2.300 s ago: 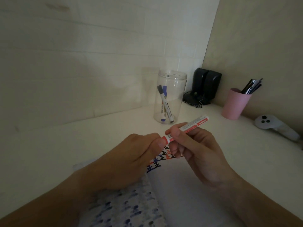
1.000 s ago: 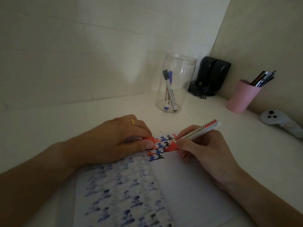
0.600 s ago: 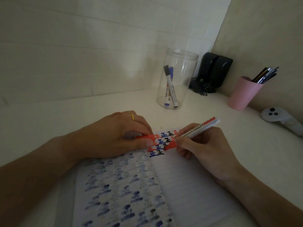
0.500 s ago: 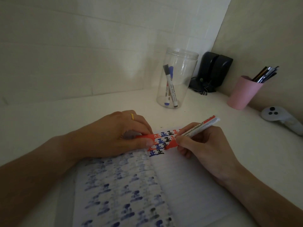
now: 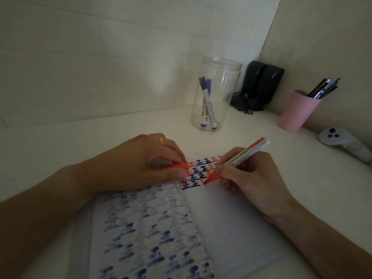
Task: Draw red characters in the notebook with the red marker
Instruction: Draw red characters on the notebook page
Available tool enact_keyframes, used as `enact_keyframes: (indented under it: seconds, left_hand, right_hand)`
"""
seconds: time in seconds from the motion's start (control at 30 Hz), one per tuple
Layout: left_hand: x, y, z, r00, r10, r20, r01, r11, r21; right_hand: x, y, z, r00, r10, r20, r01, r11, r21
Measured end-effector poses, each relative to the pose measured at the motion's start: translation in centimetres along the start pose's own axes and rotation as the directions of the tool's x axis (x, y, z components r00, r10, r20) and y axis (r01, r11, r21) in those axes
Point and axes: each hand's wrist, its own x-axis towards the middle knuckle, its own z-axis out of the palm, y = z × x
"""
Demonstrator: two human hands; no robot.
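Dimly lit white desk (image 5: 291, 178) in a wall corner, right hand (image 5: 249, 178) grip pinching red marker (image 5: 239, 158) over notebook (image 5: 231, 228).

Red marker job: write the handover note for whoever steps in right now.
Right hand: holds the red marker uncapped, tip down on the notebook at the end of the fourth row of characters.
Left hand: rests on the notebook's upper left page, with the red cap pinched in its fingers.
Done: rows of red, blue and black characters across the top of the right page.
Left: finish the red character at the tip and fill the bare lines below; recap afterwards.
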Motion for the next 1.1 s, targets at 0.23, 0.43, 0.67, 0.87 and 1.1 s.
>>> enact_keyframes:
  seconds: [0.23, 0.43, 0.67, 0.87, 1.1]
  left_hand:
    - [-0.01, 0.05, -0.06, 1.0, -0.01, 0.01, 0.01, 1.0, 0.001]
    - [-0.06, 0.08, -0.1, 1.0, -0.012, 0.012, 0.012, 1.0, -0.006]
    - [0.0, 0.13, -0.07, 1.0, -0.003, 0.005, 0.003, 1.0, -0.004]
    - [0.02, 0.15, -0.02, 1.0, 0.003, 0.0, -0.003, 1.0, -0.001]
    - [0.02, 0.12, 0.02, 1.0, -0.004, -0.012, 0.005, 1.0, 0.005]
  right_hand:
    - [0.1, 0.09, -0.07, 1.0, 0.001, -0.014, -0.001, 1.0, -0.002]
    - [-0.11, -0.12, -0.03, 0.998, -0.038, 0.044, 0.037, 0.999, 0.005]
    - [-0.01, 0.08, -0.1, 0.999, -0.028, 0.037, 0.028, 0.999, 0.025]
    - [-0.04, -0.03, 0.04, 0.999, -0.03, 0.039, 0.031, 0.999, -0.037]
    - [0.16, 0.12, -0.1, 1.0, -0.011, -0.017, 0.011, 0.999, -0.047]
